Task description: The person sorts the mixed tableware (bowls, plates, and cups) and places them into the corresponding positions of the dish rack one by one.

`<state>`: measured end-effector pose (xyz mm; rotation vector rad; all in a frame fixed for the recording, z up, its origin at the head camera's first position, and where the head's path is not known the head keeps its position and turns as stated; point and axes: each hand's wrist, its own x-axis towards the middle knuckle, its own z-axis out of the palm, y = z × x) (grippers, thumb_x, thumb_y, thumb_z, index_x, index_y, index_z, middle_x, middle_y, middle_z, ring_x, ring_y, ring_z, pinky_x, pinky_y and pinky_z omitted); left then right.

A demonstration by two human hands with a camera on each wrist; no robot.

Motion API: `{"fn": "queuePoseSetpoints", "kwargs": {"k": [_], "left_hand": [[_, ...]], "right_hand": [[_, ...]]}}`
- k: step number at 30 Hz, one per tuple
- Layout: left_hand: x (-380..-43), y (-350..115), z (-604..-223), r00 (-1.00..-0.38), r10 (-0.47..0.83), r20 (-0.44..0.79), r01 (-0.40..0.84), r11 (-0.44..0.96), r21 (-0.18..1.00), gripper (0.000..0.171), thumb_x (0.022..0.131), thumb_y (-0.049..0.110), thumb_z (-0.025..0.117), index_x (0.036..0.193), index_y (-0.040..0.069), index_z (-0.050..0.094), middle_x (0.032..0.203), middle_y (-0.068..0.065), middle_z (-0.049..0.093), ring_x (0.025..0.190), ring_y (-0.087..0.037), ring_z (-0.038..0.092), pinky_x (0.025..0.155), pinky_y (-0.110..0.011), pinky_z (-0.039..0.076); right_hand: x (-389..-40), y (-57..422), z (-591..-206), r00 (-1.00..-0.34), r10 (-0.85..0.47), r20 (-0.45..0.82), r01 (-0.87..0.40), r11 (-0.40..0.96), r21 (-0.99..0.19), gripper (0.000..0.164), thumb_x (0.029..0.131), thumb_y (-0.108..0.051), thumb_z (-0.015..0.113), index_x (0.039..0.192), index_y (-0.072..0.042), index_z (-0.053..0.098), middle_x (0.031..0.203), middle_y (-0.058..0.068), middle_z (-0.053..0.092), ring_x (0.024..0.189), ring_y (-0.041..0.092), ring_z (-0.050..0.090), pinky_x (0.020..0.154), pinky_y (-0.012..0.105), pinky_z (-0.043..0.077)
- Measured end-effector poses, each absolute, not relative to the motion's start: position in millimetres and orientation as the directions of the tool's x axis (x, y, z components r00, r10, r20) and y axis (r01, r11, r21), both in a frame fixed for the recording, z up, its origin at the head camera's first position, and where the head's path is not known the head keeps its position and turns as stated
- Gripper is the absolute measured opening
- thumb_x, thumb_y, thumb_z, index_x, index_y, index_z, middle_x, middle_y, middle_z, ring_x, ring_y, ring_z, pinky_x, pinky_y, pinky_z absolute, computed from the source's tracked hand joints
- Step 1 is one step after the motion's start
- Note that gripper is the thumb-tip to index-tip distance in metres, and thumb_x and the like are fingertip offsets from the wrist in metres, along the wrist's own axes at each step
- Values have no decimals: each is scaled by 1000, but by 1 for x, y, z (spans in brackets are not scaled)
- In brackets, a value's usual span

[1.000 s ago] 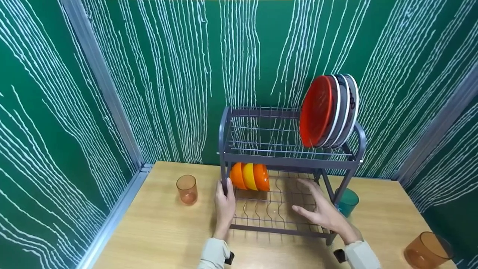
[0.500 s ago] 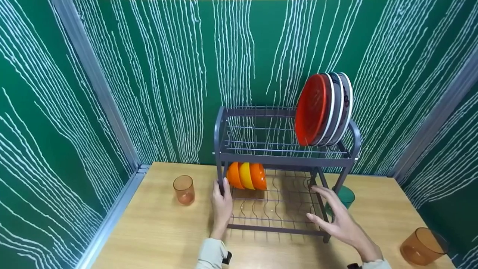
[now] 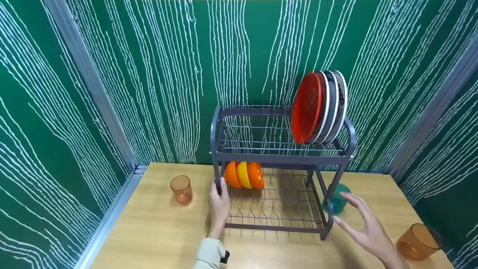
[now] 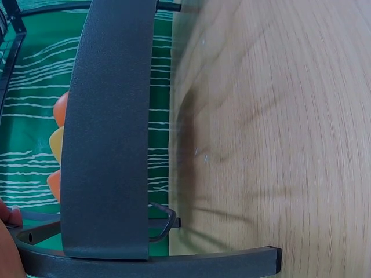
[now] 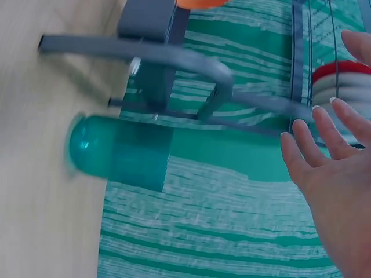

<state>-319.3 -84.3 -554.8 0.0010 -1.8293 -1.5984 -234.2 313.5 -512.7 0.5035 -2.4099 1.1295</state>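
A dark grey two-tier dish rack (image 3: 282,159) stands on the table. My left hand (image 3: 219,204) grips its left front post, thumb on the near side; only a bit of that hand shows at the left wrist view's edge. Open and holding nothing, my right hand (image 3: 369,229) is off the rack's right side, fingers spread and thumb apart. Just beyond its fingertips is a green tumbler (image 3: 339,203), partly behind the rack's right post. In the right wrist view this tumbler (image 5: 124,152) stands beside the rack's leg, apart from the fingers (image 5: 330,136).
Two orange bowls (image 3: 256,175) with a yellow bowl (image 3: 244,175) between them lean on the lower tier's left. A red plate (image 3: 307,108) and several white-rimmed plates stand upright at the top tier's right. Amber tumblers stand left (image 3: 182,191) and right (image 3: 418,243); a green wall (image 3: 164,74) backs the table.
My right hand has moved right, out from over the lower tier to outside the rack near the green tumbler. My left hand keeps its grip on the post. The view has shifted slightly.
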Motion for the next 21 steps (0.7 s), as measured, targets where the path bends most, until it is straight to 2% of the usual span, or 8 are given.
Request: {"fn": "queuePoseSetpoints", "kwargs": {"k": [5,11,12,14,17,18,19,21], "left_hand": [[-315,-84,-549,-746,-430,509,445,246,861,12,99,14,50,94,3,53,70,-4,42,62,-14,40,52,-27,35],[-301,-83,-532,-760,-412,504,446,233,864,12,99,11,48,95,1,51,71,-4,40,62,-13,40,54,-27,35],[-303,-84,-536,-763,-411,500,443,231,866,13,100,14,48,94,3,51,71,-3,40,62,-13,40,53,-27,35],[-310,-86,-545,-761,-411,502,440,240,865,13,100,17,48,93,6,50,72,-1,40,61,-13,40,53,-27,35],[-321,-88,-558,-757,-415,505,440,248,863,17,100,21,48,92,6,50,72,-1,41,61,-14,40,52,-27,35],[-322,-87,-557,-757,-414,505,441,246,863,16,100,19,48,92,5,50,72,-1,41,61,-13,40,51,-27,35],[-322,-87,-557,-757,-412,507,444,246,862,16,100,18,48,92,3,50,72,-2,42,61,-13,40,51,-27,35],[-322,-86,-557,-763,-409,501,442,236,865,17,100,17,48,93,1,50,73,-3,42,62,-14,40,51,-28,35]], "right_hand": [[-227,334,-519,-864,-43,501,-397,670,-627,72,79,-15,77,141,-27,42,139,4,44,121,-7,32,93,0,23],[-218,354,-524,-865,51,499,-325,701,-635,72,81,-19,77,143,-23,40,139,8,43,118,-9,31,93,0,21],[-215,357,-524,-870,67,489,-306,704,-641,72,81,-20,76,143,-21,39,140,10,42,122,-4,31,100,7,23],[-212,363,-525,-871,92,482,-277,720,-637,72,82,-23,76,144,-20,38,141,12,42,125,3,32,102,9,21],[-209,374,-526,-870,120,479,-257,718,-647,73,82,-21,75,144,-14,37,141,18,40,127,27,34,112,42,26],[-208,378,-527,-871,133,474,-244,720,-650,73,83,-21,74,144,-13,35,142,20,39,125,36,34,109,55,25],[-208,383,-528,-868,145,474,-231,728,-645,74,83,-22,74,145,-12,35,142,21,38,125,37,33,110,56,23],[-205,391,-529,-871,180,456,-188,737,-649,76,83,-24,73,145,-9,32,143,24,35,123,45,32,96,73,22]]}}
